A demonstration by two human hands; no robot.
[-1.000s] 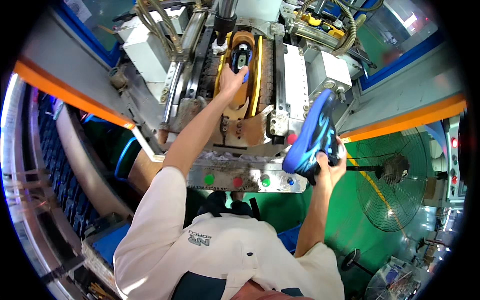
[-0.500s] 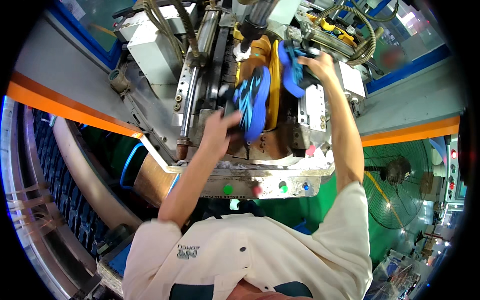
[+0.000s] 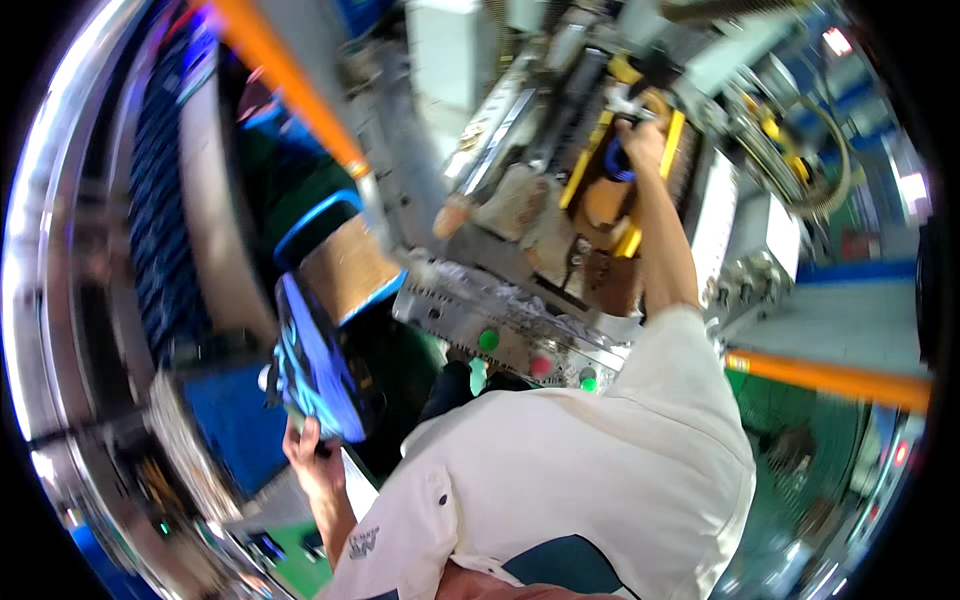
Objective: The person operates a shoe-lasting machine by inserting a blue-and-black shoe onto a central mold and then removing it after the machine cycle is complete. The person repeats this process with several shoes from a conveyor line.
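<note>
My left hand is closed on the heel end of a blue-and-black shoe, held low at the left with its blue sole edge showing. My right hand reaches forward over the machine's mould, which has brown hollows and yellow side bars. Its fingers are closed on a second blue-and-black shoe, seen nearly end-on and blurred, with a curved blue edge below the fingers. Whether this shoe touches the mould I cannot tell.
A panel with green and red buttons runs along the machine's front. An orange rail and a conveyor with a dark ribbed belt lie left. A blue-rimmed brown board stands between. A caged fan is at right.
My left hand has carried its shoe from above the mould down to the lower left. My right hand has turned its shoe over the mould. The whole view has swung left.
</note>
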